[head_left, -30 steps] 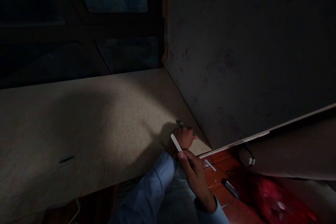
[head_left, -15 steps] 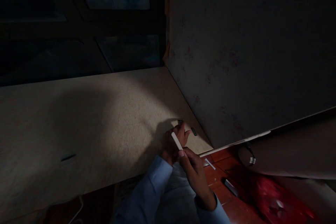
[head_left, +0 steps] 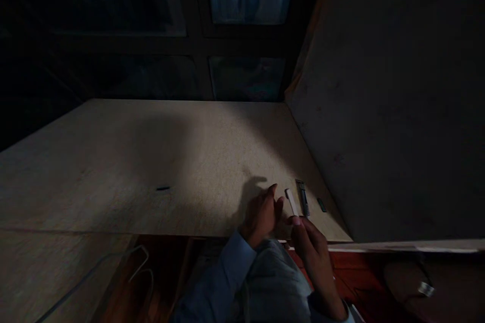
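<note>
My right hand (head_left: 312, 247) is closed around the lower part of a slim white toothbrush (head_left: 291, 203), its head pointing up and away with a dark edge that looks like bristles. To its left my left hand (head_left: 263, 214) hovers over the table's near edge, fingers apart, with nothing visible in it. Just beyond the toothbrush a long dark tool (head_left: 304, 199) with a squarish end lies on the pale table (head_left: 215, 161). Farther right rests a small dark green piece (head_left: 322, 205), too dim to name.
A small dark slim object (head_left: 163, 189) lies left on the table. A pale panel (head_left: 397, 136) rises along the right side, and dark windows (head_left: 248, 78) stand behind. A white cable (head_left: 94, 267) hangs at lower left. Reddish floor (head_left: 352, 275) shows below right.
The view has swung left, so things appear farther right. My left hand has drawn away from the dark tool, uncovering it, and is apart from the toothbrush. My right hand keeps its hold.
</note>
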{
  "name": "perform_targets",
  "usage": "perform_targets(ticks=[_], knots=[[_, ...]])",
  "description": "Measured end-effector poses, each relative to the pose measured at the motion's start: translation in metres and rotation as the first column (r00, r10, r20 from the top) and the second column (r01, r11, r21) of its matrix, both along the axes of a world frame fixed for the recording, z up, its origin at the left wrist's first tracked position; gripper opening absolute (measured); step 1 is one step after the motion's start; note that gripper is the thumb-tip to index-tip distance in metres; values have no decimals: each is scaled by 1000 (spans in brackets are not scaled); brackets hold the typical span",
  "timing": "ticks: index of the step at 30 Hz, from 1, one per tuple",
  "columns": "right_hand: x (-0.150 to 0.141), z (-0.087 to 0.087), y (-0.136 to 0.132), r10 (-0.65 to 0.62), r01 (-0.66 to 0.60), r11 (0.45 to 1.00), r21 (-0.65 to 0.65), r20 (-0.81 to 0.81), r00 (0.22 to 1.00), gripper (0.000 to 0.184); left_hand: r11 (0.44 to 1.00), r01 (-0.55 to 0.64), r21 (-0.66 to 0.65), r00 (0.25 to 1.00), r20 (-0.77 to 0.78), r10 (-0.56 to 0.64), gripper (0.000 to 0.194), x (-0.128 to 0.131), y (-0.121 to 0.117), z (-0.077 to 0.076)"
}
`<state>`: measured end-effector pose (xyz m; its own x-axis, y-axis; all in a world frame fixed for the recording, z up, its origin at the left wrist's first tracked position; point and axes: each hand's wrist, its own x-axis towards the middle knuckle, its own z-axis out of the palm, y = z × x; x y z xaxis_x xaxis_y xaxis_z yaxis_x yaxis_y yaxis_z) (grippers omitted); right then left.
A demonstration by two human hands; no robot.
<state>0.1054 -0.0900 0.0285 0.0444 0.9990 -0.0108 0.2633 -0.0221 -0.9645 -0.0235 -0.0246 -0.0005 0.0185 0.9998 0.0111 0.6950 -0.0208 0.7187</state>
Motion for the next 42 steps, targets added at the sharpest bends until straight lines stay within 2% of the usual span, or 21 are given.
perform_targets(ticks=[4, 7, 10, 12, 14, 16, 20, 23, 26, 29, 32, 38, 42], knots=[[1, -19, 13, -12, 14, 1000, -27, 88, 996, 52, 998, -50, 37, 999, 9, 50, 46, -62, -11, -5], [5, -34, 26, 27, -21, 999, -44, 149, 988, 58, 974, -199, 104, 980, 49, 195, 42, -119, -19, -4], [7, -46, 34, 25, -15, 998, -54, 191, 981, 66, 904, -378, 199, 925, 28, 380, 39, -179, -30, 0], [7, -50, 36, 63, -47, 996, -80, 213, 975, 71, 840, -462, 283, 869, -42, 492, 37, -218, -39, 3], [5, -50, 37, 103, -80, 991, -106, 230, 968, 74, 829, -443, 343, 845, -150, 514, 37, -254, -47, 5], [3, -49, 37, 126, -100, 989, -113, 260, 957, 74, 848, -380, 369, 840, -247, 483, 41, -284, -53, 5], [1, -43, 38, 161, -145, 987, -72, 339, 927, 72, 913, -296, 281, 869, -318, 379, 58, -319, -58, -1], [-1, -37, 37, 194, -188, 981, -52, 381, 904, 64, 930, -300, 213, 875, -327, 357, 55, -325, -55, -10], [-4, -29, 34, 213, -219, 975, -34, 416, 884, 57, 931, -295, 215, 870, -342, 354, 50, -323, -50, -15], [-6, -20, 31, 241, -259, 966, -18, 438, 866, 51, 932, -291, 216, 869, -347, 352, 55, -320, -46, -15], [-1, -15, 30, 196, -229, 973, 19, 451, 870, 47, 928, -300, 221, 878, -315, 360, 61, -311, -44, -15], [27, -8, 40, 1, -54, 991, 122, 398, 918, 39, 901, -332, 280, 913, -145, 381, 60, -268, -39, -20], [47, 2, 56, -53, -6, 993, 118, 495, 867, 39, 922, -236, 306, 956, -96, 277, 54, -225, -30, -26]])
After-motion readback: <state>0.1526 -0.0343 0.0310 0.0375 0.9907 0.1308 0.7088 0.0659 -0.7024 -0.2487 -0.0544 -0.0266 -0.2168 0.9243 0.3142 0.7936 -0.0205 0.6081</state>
